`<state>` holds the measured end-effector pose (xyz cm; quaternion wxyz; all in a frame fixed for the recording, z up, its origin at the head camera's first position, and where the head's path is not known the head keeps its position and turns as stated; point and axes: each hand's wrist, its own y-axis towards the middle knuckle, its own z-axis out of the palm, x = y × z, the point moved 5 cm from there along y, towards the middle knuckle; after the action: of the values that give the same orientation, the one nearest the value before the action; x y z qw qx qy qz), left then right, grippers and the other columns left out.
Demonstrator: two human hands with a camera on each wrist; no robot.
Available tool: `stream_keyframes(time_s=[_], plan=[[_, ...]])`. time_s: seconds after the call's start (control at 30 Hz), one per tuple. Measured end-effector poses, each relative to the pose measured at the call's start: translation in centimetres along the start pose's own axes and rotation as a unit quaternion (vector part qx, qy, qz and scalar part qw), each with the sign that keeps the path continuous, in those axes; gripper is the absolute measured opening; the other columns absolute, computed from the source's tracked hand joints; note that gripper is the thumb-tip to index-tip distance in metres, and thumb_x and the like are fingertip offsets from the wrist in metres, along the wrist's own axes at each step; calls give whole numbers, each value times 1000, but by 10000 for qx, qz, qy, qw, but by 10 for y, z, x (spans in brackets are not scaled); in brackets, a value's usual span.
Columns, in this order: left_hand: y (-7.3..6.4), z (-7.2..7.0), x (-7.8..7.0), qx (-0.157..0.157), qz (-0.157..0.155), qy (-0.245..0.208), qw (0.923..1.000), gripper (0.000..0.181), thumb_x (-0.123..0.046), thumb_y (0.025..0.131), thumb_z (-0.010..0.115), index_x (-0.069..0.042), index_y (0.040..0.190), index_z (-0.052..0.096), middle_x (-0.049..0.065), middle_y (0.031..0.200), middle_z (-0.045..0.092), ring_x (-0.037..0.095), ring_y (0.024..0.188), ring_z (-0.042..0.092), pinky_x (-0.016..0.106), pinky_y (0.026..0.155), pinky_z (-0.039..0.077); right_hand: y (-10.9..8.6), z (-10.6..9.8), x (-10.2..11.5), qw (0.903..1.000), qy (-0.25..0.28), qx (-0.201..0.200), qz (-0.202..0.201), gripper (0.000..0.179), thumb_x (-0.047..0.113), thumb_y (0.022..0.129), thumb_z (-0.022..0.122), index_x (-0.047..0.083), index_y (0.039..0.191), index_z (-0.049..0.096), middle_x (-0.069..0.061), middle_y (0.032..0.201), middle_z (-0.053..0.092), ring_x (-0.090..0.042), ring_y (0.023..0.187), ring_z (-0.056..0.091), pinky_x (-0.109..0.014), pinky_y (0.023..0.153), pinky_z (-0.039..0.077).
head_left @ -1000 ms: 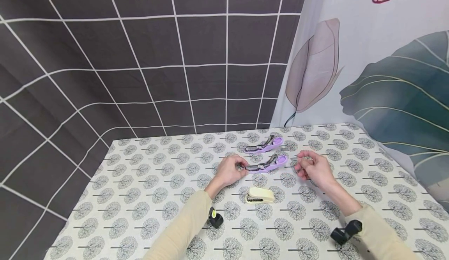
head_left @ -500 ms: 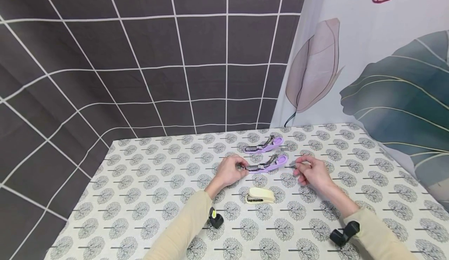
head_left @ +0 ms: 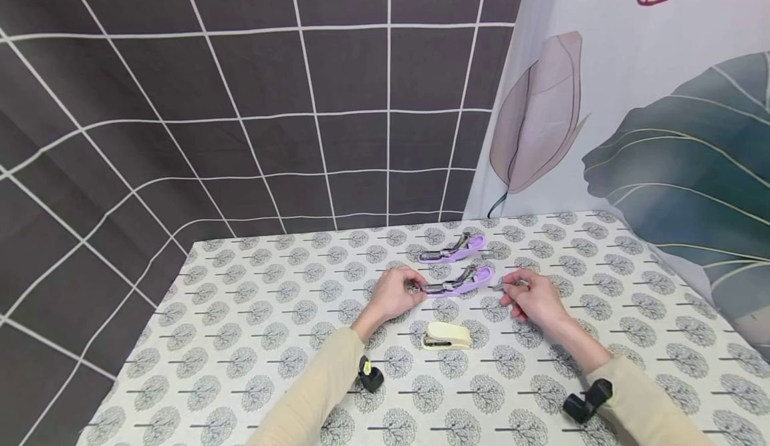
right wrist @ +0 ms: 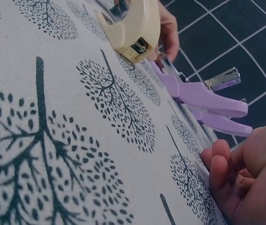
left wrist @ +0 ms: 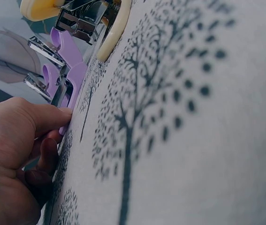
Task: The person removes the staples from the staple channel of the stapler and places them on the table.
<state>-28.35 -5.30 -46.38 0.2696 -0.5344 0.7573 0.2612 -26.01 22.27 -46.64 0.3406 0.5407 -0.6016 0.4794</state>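
Note:
In the head view two purple staplers lie one behind the other with their metal parts swung up, the nearer stapler [head_left: 460, 284] and the farther stapler [head_left: 454, 252]. My left hand [head_left: 394, 293] pinches the front end of the nearer one between thumb and fingers; the left wrist view shows the thumb [left wrist: 53, 117] against its purple edge. Just off its rounded rear end, my right hand [head_left: 535, 297] pinches a small grey strip, seemingly staples [head_left: 497, 287], between thumb and forefinger. Curled fingers hide the strip in the right wrist view, where the right hand [right wrist: 250, 178] is close over the cloth.
A cream stapler [head_left: 446, 336] lies nearer the body, between the forearms. Another small grey strip [head_left: 486, 255] rests by the farther stapler's rear end. A tree-print cloth [head_left: 289, 366] covers the table, backed by a dark gridded curtain [head_left: 337, 138].
My right hand has shifted slightly left, bringing the grey strip closer to the nearer purple stapler, and the strip's angle has changed. The left hand and the staplers have stayed put.

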Motion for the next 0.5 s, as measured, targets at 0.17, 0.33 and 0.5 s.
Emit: stream_keyframes(time_s=[0.17, 0.33, 0.5], plan=[[0, -1, 0, 28, -44, -29, 10000, 21, -18, 79, 84, -19, 98, 76, -9, 101, 69, 7, 77, 53, 34, 81, 45, 0, 1, 1, 10000, -35, 38, 62, 27, 1, 101, 52, -8, 126, 49, -14, 82, 68, -15, 56, 58, -27, 49, 50], [0, 0, -1, 60, -80, -62, 9999, 21, -18, 79, 84, -19, 98, 76, -9, 101, 69, 7, 74, 52, 34, 79, 44, 0, 2, 1, 9998, 34, 137, 162, 27, 1, 101, 50, -10, 126, 48, -15, 83, 67, -15, 57, 58, -27, 49, 50], [0, 0, 0, 25, -48, -34, 10000, 21, -18, 79, 84, -19, 98, 76, -9, 100, 69, 7, 73, 51, 34, 78, 44, 0, 1, 2, 9997, 4, 162, 201, 27, -1, 100, 49, -11, 125, 48, -15, 82, 67, -16, 58, 59, -28, 51, 52]])
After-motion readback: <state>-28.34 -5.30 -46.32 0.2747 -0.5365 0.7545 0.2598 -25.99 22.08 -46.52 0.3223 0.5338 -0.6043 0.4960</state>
